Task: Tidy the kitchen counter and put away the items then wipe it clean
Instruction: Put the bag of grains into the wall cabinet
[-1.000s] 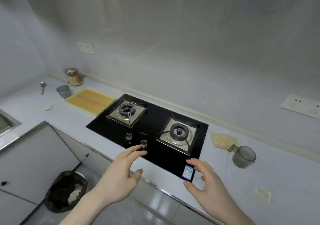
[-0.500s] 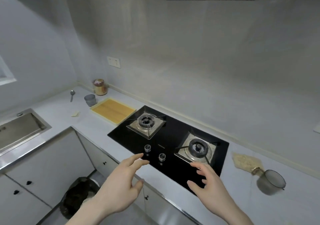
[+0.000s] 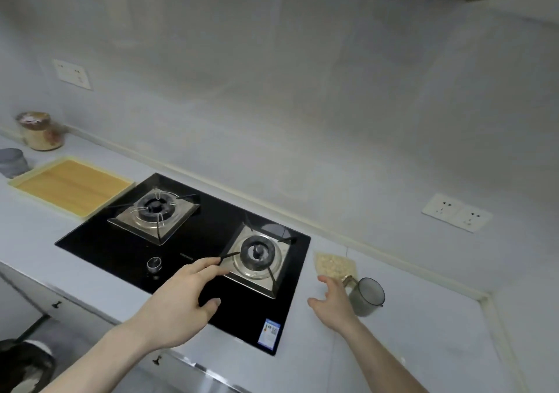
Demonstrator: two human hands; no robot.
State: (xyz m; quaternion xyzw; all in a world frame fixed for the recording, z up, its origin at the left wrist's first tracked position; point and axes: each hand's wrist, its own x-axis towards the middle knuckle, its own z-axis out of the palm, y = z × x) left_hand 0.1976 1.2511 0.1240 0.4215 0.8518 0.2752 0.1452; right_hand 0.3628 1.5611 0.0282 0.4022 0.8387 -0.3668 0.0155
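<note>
A grey mug (image 3: 367,296) lies on its side on the pale counter (image 3: 423,332), right of the black gas hob (image 3: 187,247). A beige cloth (image 3: 332,264) lies just behind the mug. My right hand (image 3: 334,305) is open, fingers spread, right beside the mug and holding nothing. My left hand (image 3: 181,299) hovers open over the hob's front, near the right burner. At the far left sit a wooden tray (image 3: 69,185), a grey cup (image 3: 12,163) and a jar (image 3: 39,131).
A wall runs behind the counter with sockets (image 3: 456,215) on the right and a switch plate (image 3: 72,73) on the left. The counter ends in a corner at the right. A black-lined bin (image 3: 24,365) stands on the floor below left, before cabinet doors.
The view has swung to the right, losing the sink and spoon. My right hand has moved right from the hob's front edge to the mug; my left hand has moved over the hob.
</note>
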